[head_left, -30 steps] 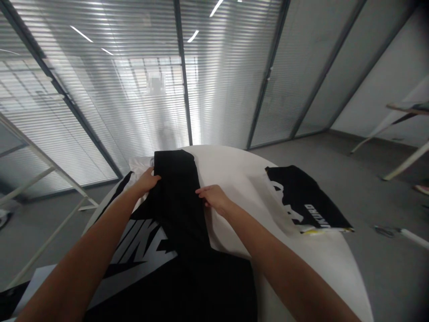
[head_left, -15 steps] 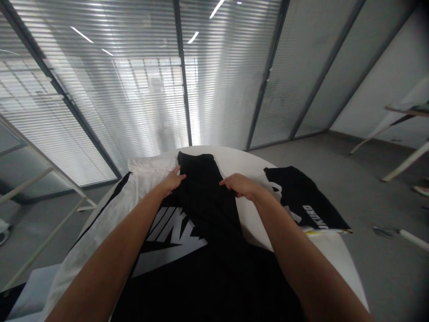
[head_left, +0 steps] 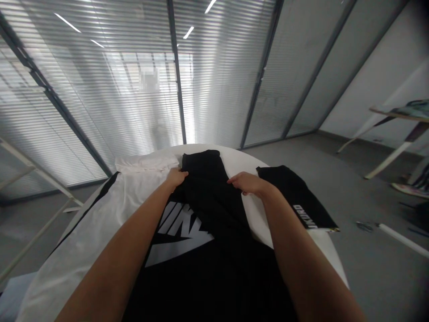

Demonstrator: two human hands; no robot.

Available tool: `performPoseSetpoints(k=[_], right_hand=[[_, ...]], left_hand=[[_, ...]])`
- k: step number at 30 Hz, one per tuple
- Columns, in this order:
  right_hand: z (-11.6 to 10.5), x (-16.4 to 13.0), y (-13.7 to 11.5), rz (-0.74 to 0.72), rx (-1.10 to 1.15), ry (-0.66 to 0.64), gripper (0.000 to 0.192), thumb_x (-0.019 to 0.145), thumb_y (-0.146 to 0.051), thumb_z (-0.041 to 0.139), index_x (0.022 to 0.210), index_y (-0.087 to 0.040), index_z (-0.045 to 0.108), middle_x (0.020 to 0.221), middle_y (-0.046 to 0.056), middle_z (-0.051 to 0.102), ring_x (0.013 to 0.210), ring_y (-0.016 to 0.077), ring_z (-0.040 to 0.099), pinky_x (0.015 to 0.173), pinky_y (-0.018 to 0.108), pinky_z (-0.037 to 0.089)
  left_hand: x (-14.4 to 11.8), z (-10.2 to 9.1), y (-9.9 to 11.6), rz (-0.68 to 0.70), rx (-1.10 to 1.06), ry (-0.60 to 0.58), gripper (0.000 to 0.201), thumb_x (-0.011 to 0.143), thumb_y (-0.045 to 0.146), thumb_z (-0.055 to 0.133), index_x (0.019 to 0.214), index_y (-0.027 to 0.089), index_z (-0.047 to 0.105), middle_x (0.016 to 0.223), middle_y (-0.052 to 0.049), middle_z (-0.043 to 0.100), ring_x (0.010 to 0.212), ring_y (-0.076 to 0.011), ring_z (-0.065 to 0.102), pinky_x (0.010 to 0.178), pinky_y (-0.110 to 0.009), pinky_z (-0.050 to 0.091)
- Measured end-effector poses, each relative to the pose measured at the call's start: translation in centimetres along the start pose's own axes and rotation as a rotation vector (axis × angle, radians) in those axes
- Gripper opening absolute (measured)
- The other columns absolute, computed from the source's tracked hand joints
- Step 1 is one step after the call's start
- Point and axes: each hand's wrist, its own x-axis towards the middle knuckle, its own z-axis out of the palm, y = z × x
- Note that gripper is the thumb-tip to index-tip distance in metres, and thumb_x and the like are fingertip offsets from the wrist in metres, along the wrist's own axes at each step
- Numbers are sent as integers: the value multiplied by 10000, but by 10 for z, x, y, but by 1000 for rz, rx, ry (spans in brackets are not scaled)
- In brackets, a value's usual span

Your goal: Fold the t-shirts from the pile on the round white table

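Hands on a black garment

The left hand [head_left: 176, 176] and right hand [head_left: 247, 183] pinch either edge of the black garment [head_left: 214, 197] lying on the round bench [head_left: 258, 214].

A round table [head_left: 330, 255] carries three garments. The shirt [head_left: 208, 210] lies across its middle, running from the near edge to the far edge. A second garment [head_left: 100, 214] lies to its left, partly under it. A folded garment [head_left: 298, 197] lies to the right, at the table's right edge, apart from the shirt.
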Motion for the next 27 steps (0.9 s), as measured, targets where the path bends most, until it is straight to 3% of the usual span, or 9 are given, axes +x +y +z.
performPoseSetpoints(k=[3, 7, 9, 13, 15, 18, 23, 27], right_hand=[[9, 0, -8, -6, 4, -11, 447, 826, -160, 596, 1269, -101, 602, 969, 121, 686, 658, 137, 582, 502, 200, 418], [22, 4, -12, -35, -40, -44, 515, 868, -278, 586, 1373, -216, 505, 1055, 107, 656, 646, 134, 566, 517, 230, 461], [25, 6, -11, -68, -94, -81, 470, 861, -264, 589, 1329, -233, 552, 1006, 88, 655, 609, 123, 544, 504, 229, 452], [24, 6, -10, -51, -156, -148, 384, 830, -188, 590, 1207, -176, 656, 844, 48, 632, 529, 91, 469, 452, 210, 400], [20, 3, -9, -18, -134, -148, 370, 816, -168, 592, 1175, -157, 678, 763, 27, 608, 498, 78, 413, 430, 204, 366], [15, -1, -6, 14, -110, -142, 335, 802, -171, 603, 1119, -159, 710, 716, 14, 600, 481, 72, 382, 411, 203, 312], [12, 1, -3, 14, -116, -117, 314, 802, -160, 595, 1088, -156, 722, 755, 37, 646, 503, 83, 443, 419, 197, 304], [12, 8, -4, -36, -138, -70, 336, 756, -110, 621, 1077, -93, 719, 748, 68, 672, 554, 125, 532, 475, 219, 396]], left_hand=[[3, -10, -6, -31, 133, 107, 368, 793, 280, 641, 1108, 90, 657, 1172, -192, 666, 1158, -328, 592, 957, -400, 451], [-10, -14, -2, 36, 314, 155, 591, 858, 366, 552, 1380, 105, 461, 1326, -192, 582, 1234, -306, 551, 1025, -393, 406], [-23, -17, 3, 93, 418, 99, 608, 875, 403, 508, 1423, 153, 423, 1335, -161, 586, 1222, -298, 563, 1026, -395, 411], [-51, -24, 8, 194, 566, -108, 548, 860, 406, 506, 1368, 201, 525, 1336, -124, 598, 1203, -299, 576, 1033, -395, 412], [-60, -25, 6, 270, 548, -171, 555, 861, 382, 504, 1376, 177, 524, 1345, -126, 591, 1206, -279, 575, 1045, -371, 405], [-63, -23, -1, 328, 441, -169, 554, 846, 335, 535, 1365, 142, 533, 1355, -127, 584, 1211, -256, 570, 1053, -349, 402], [-56, -17, -14, 194, 129, -195, 550, 823, 312, 596, 1346, 152, 547, 1150, -105, 698, 939, -226, 685, 846, -334, 530], [-56, -12, -16, 199, 124, -71, 532, 816, 265, 611, 1330, 142, 555, 1205, -110, 674, 1031, -227, 660, 917, -329, 504]])
